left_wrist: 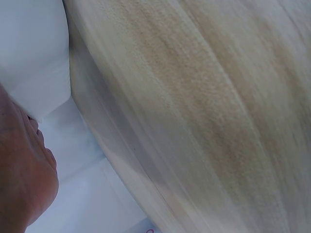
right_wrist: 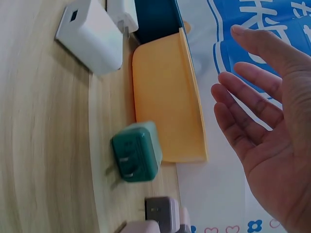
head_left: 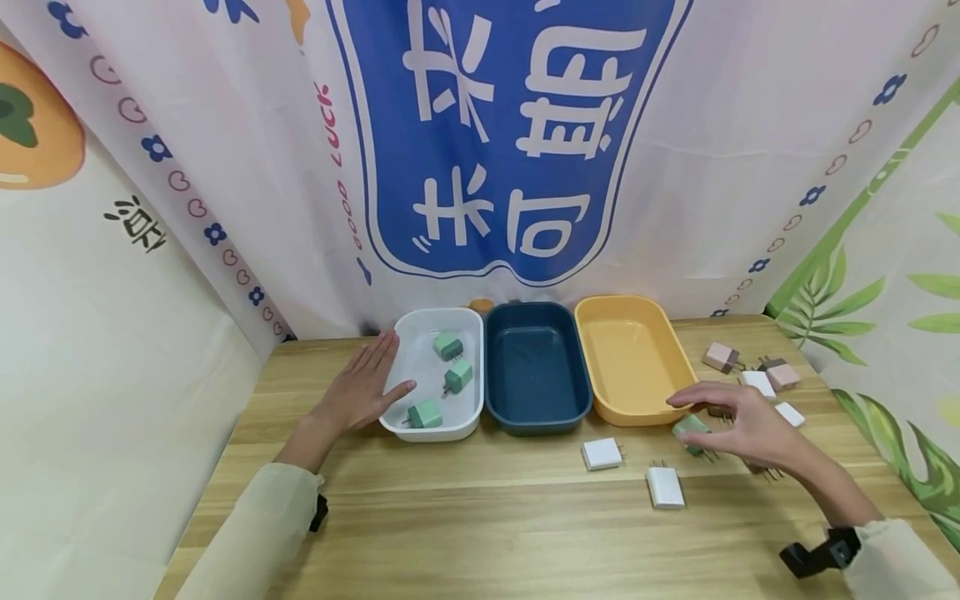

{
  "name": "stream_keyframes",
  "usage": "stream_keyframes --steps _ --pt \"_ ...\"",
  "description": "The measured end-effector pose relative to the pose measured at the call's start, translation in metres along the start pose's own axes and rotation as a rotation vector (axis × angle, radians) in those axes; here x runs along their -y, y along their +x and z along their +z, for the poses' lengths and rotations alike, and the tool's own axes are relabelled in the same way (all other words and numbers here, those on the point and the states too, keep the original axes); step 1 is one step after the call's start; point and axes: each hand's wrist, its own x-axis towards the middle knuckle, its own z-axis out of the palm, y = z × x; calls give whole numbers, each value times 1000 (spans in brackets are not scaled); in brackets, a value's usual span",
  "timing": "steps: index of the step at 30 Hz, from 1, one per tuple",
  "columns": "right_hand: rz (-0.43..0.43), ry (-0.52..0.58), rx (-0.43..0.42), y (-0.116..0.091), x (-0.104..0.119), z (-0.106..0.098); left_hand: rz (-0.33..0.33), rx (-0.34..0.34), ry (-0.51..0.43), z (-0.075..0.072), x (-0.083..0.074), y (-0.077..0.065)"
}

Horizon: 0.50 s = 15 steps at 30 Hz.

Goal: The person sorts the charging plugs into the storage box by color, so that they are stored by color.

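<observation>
My left hand (head_left: 358, 390) rests on the left rim of a white tray (head_left: 412, 360), its fingers straight and its thumb over the inside. Several green chargers lie in this tray, among them one green plug charger (head_left: 425, 414) near the front. My right hand (head_left: 753, 423) hovers, fingers spread and loosely bent, above a loose green charger (head_left: 690, 429) in front of the yellow tray (head_left: 628, 358). In the right wrist view, the palm (right_wrist: 277, 160) is bare, and the green charger (right_wrist: 136, 151) stands on the table apart from the fingers.
A navy tray (head_left: 536, 367) stands between the white and yellow ones. Two white chargers, one of them a white block (head_left: 665, 487), lie in front. At right are more white chargers and pink-and-brown chargers, such as a pink one (head_left: 722, 357). A printed curtain (head_left: 285, 167) hangs behind.
</observation>
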Motion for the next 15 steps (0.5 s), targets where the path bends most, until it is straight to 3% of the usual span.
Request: stream_keyframes --steps 7,15 --pt "-4 -29 -29 -10 -7 -4 2 3 4 -1 0 1" --pt "83 -92 -33 -23 -19 -9 -1 9 1 0 0 2"
